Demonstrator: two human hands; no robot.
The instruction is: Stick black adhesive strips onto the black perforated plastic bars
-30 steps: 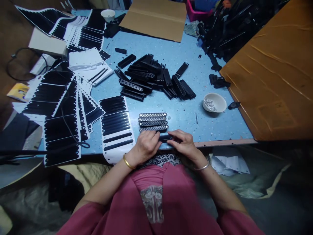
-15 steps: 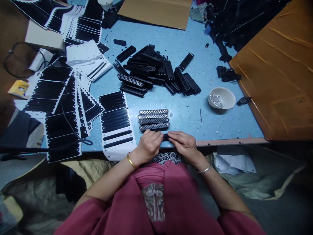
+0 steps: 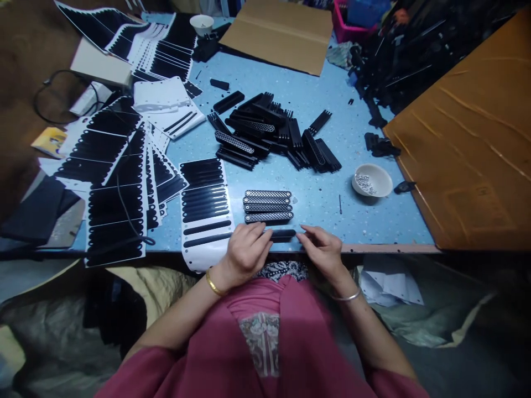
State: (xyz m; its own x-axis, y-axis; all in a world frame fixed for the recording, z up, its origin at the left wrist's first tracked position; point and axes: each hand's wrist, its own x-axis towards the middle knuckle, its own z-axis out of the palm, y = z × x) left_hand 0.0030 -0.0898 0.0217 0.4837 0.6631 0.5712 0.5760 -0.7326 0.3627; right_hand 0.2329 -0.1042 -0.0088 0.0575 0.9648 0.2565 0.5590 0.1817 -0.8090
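Note:
My left hand [image 3: 248,246] is closed on a long black strip-shaped part [image 3: 284,234] near the table's front edge. At its right end is my right hand [image 3: 322,247], fingertips close together by the tip; whether they touch it is too small to tell. Just beyond lie several black pieces with silver lattice tops [image 3: 269,208], side by side. A white sheet of black adhesive strips [image 3: 206,221] rests to their left, its lower end hanging over the edge. Farther back is a loose heap of black parts [image 3: 269,130].
A white bowl [image 3: 384,179] of small metal bits stands at right, near a thin pin [image 3: 340,204]. An orange-brown package [image 3: 468,149] borders the right side. More strip sheets [image 3: 116,204] and a cable cover the left. Cardboard [image 3: 277,36] lies at the back.
The view has shifted. My right hand has moved right from its grip near my left hand, so more of the black part shows between them. My left hand still holds it.

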